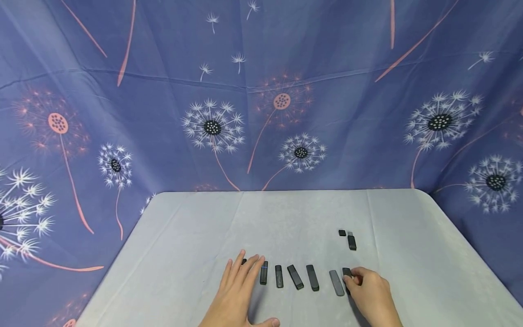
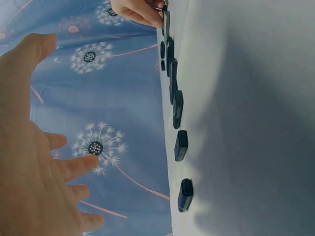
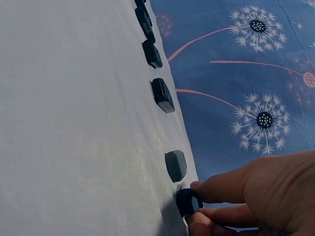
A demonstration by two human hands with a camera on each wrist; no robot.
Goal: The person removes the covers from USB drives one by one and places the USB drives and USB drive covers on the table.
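Several dark USB flash drives lie in a row along the table. My right hand (image 1: 372, 290) pinches the black USB flash drive (image 1: 347, 272) at the row's right end between thumb and fingers; it is partly hidden. Right beside it lies a grey USB flash drive (image 1: 337, 283). Over the row's left end my left hand (image 1: 237, 290) hovers with fingers spread, holding nothing and partly covering another drive (image 1: 244, 261). In the left wrist view, that leftmost drive (image 2: 185, 195) lies apart from the palm. Behind the right hand is an uncapped USB flash drive (image 1: 352, 241), its cap (image 1: 342, 233) beside it.
Between the hands lie more drives, among them a blue-banded one (image 1: 263, 273), a short one (image 1: 279, 276), a tilted one (image 1: 295, 277) and a long one (image 1: 312, 278). A pale cloth covers the table (image 1: 196, 227). Blue dandelion-print fabric (image 1: 351, 172) hangs behind and at both sides.
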